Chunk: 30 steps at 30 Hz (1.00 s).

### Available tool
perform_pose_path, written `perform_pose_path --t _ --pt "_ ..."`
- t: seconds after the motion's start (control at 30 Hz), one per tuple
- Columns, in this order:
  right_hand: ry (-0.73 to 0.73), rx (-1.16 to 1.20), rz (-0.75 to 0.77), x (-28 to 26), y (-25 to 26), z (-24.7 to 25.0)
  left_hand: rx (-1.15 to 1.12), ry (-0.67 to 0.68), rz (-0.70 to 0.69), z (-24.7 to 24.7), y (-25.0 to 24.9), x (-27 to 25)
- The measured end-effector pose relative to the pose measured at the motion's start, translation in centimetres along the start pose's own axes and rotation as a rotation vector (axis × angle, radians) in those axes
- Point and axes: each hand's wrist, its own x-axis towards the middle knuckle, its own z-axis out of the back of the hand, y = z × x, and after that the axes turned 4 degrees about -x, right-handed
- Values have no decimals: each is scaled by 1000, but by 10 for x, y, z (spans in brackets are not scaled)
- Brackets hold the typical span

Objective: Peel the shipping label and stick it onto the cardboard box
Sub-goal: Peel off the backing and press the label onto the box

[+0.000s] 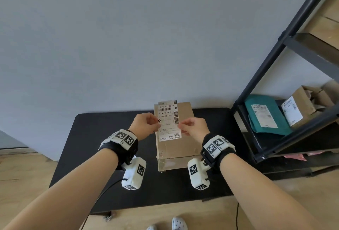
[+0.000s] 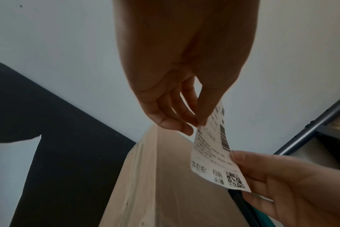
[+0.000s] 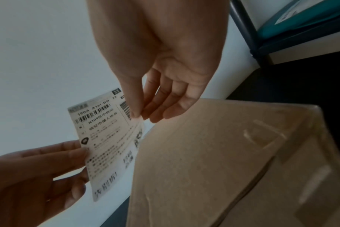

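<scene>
Left hand fingertips are pinched on the left edge of the white printed paper shipping label, which is held above the brown cardboard box on the black table. Its right edge is pinched by the right hand.

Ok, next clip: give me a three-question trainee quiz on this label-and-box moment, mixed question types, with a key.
1. True or false: the shipping label is already stuck flat on the cardboard box.
2. The left hand and right hand pinch the label by: A) its top and bottom ends, B) its two side edges, C) one corner together.
3. Fill in: the box rests on a ___ table.

Key: 1 false, it is held above the box; 2 B; 3 black.
</scene>
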Motion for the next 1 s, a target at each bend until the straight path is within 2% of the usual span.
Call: perform_pose_path --t 0.17,0.4,0.57,1.0 --pt "-14 -28 -42 10 -20 9 45 -8 68 -24 8 9" --pt "-21 -143 -31 22 -39 15 84 -120 154 -51 12 17" --pt "-53 -206 -5 24 -42 12 136 -213 154 -59 18 17" --pt "-80 -294 4 20 -42 10 196 -243 179 -72 12 20"
